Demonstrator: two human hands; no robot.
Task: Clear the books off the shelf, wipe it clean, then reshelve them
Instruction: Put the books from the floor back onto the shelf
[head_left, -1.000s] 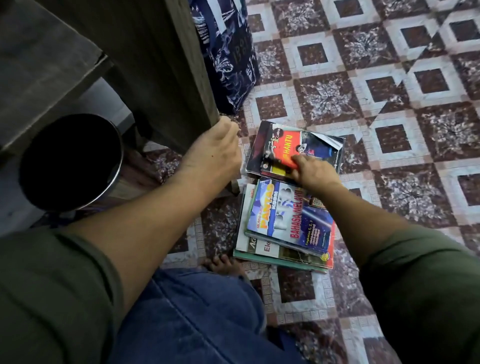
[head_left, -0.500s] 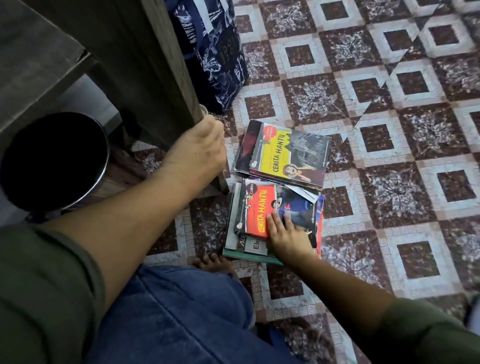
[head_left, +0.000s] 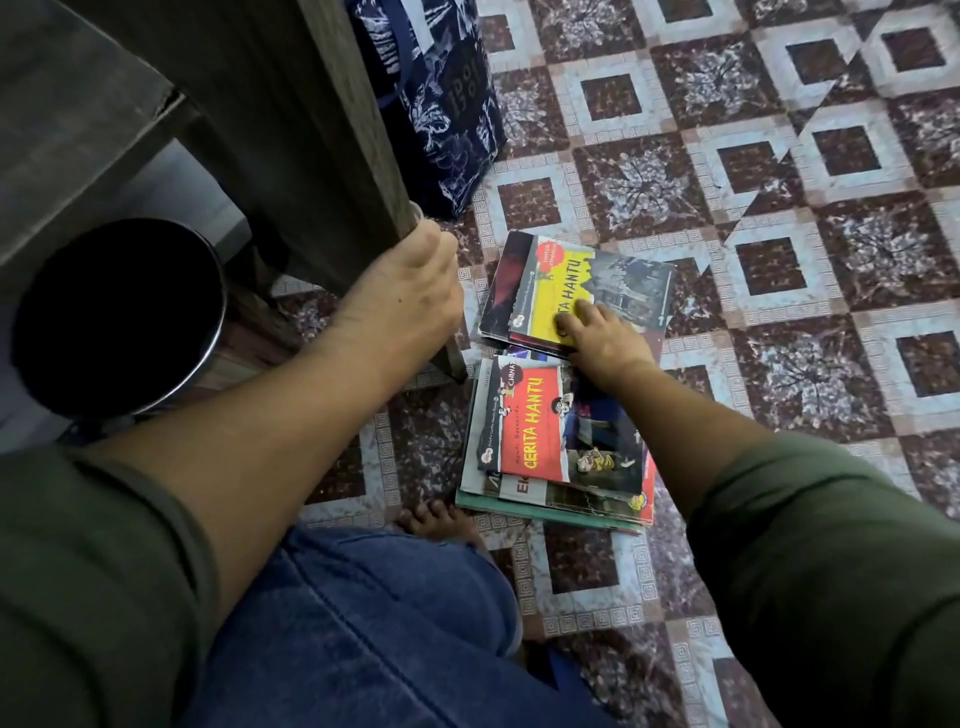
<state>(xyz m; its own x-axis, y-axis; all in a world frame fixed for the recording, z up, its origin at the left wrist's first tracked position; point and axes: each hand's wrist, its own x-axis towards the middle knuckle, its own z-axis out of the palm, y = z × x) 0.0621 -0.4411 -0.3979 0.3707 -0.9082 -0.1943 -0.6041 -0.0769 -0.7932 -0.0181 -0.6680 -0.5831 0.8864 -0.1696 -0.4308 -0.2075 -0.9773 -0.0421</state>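
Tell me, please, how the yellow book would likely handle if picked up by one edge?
The yellow book looks thin and soft-covered, so it would probably flex and feel light. Its glossy cover may slide off the books beneath if pushed.

R hand (head_left: 605, 345) on yellow book (head_left: 558, 288)

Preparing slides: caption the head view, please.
Right hand on yellow book beside floor stack; left hand grips shelf edge.
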